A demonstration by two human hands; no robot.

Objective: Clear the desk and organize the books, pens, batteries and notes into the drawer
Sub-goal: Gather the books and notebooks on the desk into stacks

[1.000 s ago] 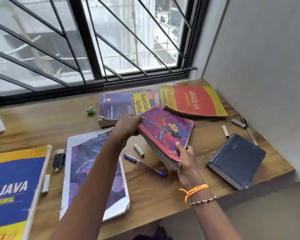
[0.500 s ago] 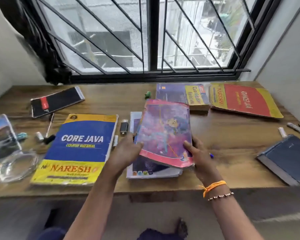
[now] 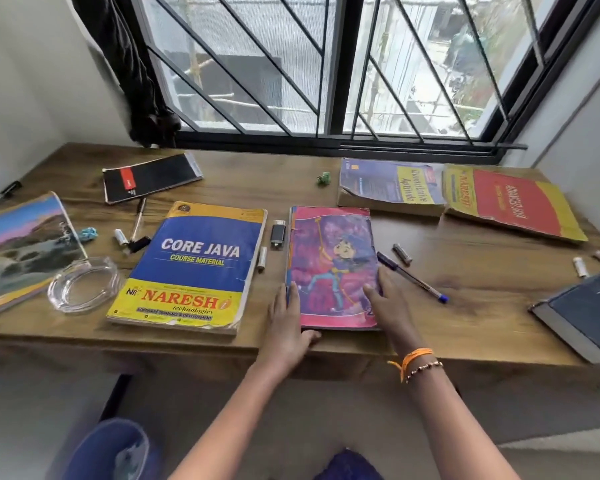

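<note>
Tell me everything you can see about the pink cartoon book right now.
The pink cartoon book lies flat and closed near the desk front edge, worn paper cover with a cartoon child on purple. Left hand rests at its left edge; right hand presses its right side. Blue pen lies beside it.

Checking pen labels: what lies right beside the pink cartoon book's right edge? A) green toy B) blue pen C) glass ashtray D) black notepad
B: the blue pen lies slanted on the desk just right of the pink book, by the right hand; the ashtray and notepad sit far left.
</note>
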